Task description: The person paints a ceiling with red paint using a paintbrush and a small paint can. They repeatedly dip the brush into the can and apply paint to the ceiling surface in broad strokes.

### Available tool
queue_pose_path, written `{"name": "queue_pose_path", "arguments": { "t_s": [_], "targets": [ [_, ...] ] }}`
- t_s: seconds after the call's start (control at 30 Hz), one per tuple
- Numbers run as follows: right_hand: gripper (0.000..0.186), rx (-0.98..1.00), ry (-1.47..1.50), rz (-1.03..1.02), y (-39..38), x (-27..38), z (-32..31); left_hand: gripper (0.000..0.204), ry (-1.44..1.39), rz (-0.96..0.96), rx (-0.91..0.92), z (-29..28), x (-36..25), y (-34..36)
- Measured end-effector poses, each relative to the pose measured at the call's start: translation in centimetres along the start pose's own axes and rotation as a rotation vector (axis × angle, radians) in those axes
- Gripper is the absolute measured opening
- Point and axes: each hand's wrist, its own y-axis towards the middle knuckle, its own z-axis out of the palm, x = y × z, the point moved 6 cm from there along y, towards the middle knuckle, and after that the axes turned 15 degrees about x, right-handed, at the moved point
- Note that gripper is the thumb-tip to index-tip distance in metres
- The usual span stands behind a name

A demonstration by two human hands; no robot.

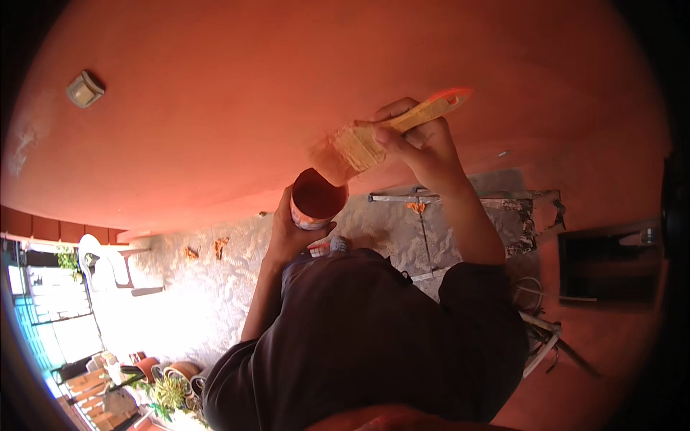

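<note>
My left hand [289, 231] is wrapped round a small open can [313, 220], held upright in front of my chest. The inside of the can is dark red-brown. Above and to its right, my right hand [424, 147] grips a wide paintbrush [363, 147] where the wooden handle meets the head. The handle slants up to the right and ends in a red tip with a hole. Reddish-brown bristles point down left, close over the can's rim; whether they touch it I cannot tell. Behind both hands rises an orange-red wall [287, 86].
A wall switch [85, 89] is at the upper left. A metal frame [467, 197] lies near the wall's foot on the patterned floor [237, 269]. Left stands a white chair [104, 262]; potted plants [169, 391] are lower left. A dark window-like opening [611, 269] is at the right.
</note>
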Motion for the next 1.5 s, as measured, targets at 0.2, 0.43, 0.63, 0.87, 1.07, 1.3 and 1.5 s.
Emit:
{"name": "queue_pose_path", "arguments": {
  "t_s": [0.2,0.43,0.63,0.87,1.07,1.3,1.5],
  "targets": [
    [0.026,0.245,-0.313,-0.054,0.7,2.2,3.5,0.100,-0.021,-0.097,0.033,-0.1,-0.9,0.8],
    [0.021,0.377,-0.638,-0.079,1.8,1.5,6.5,0.102,-0.036,-0.062,0.048,-0.2,-0.2,0.6],
    [0.014,0.407,-0.753,-0.071,2.4,0.3,8.0,0.105,0.024,-0.086,0.040,-0.3,0.2,0.2],
    [0.011,0.382,-0.851,0.003,2.4,-0.7,8.4,0.102,0.054,-0.041,0.028,-0.6,-0.6,0.3],
    [0.010,0.339,-0.915,-0.020,2.6,-1.2,8.8,0.102,0.098,-0.020,0.005,-0.7,-1.9,0.5],
    [0.010,0.318,-0.912,-0.018,2.5,-1.7,8.8,0.103,0.090,-0.034,0.037,-0.5,-1.1,0.4],
    [0.011,0.272,-0.917,0.016,2.0,0.8,7.9,0.103,-0.052,-0.044,0.083,-0.2,0.1,0.5]
  ]
}}
